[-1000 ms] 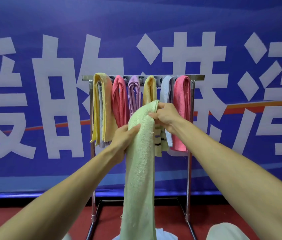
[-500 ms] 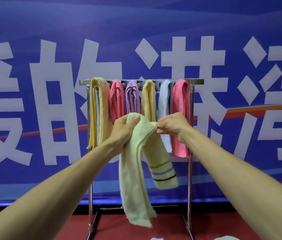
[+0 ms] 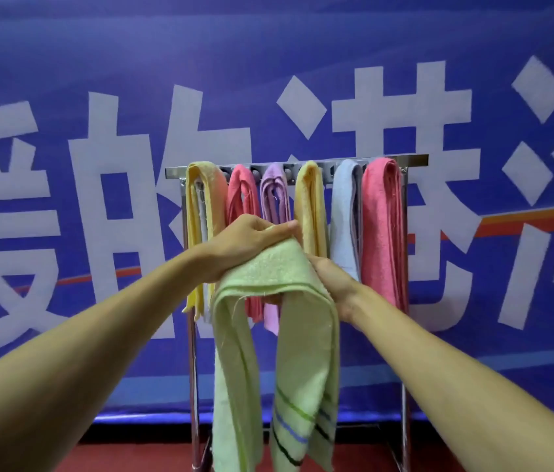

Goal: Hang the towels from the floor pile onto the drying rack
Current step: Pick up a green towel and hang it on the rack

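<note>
Head view: we count seven towels and two hands. Six towels hang folded over the top bar of the one drying rack, running from 9 o'clock to 3 o'clock: first yellow towel, first pink towel, purple towel, second yellow towel, light blue towel, second pink towel. That makes two yellow, two pink, one purple and one blue. The seventh, the pale green towel, is off the rack and held in front of it, both ends hanging toward 6 o'clock; one end shows three stripes. Our left hand, reaching in from 8 o'clock, lies on top of the fold with thumb and fingers clamped on the cloth. Our right hand, reaching in from 4 o'clock, goes under the fold's 3 o'clock edge; cloth covers most of its fingers, so we cannot tell whether they curl. One blue banner with white characters fills the wall, and red floor shows at 6 o'clock
</note>
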